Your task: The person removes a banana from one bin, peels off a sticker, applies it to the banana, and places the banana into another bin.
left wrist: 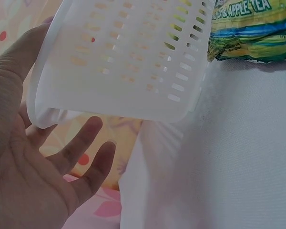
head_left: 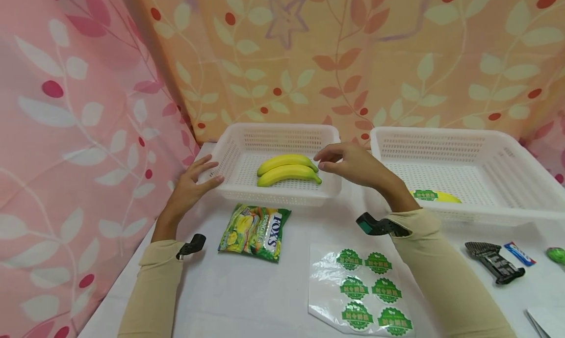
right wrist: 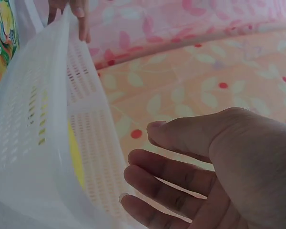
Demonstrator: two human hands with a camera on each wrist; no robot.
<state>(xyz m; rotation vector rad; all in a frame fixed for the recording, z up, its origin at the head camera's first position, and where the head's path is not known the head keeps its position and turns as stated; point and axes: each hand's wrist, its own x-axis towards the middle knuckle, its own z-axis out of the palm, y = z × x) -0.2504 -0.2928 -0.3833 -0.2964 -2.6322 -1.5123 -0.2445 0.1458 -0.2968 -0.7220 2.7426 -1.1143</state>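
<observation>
Two yellow bananas (head_left: 289,175) lie side by side in a white perforated plastic basket (head_left: 278,196). My left hand (head_left: 187,186) is at the basket's left end, thumb by the rim and fingers spread. In the left wrist view the thumb passes behind the rim, while the other fingers stand apart outside the wall. Over the basket's right end hovers my right hand (head_left: 353,164), fingers loosely bent, with nothing between them in the right wrist view. In front of the basket lies a green and yellow FOX'S candy bag (head_left: 256,232).
A second white basket (head_left: 441,134) to the right contains a yellow item (head_left: 448,197) bearing a green sticker. A sheet of round green stickers (head_left: 324,279) lies near the front. Further right are a black packet (head_left: 494,262), a small blue packet (head_left: 520,253) and a green object (head_left: 556,254).
</observation>
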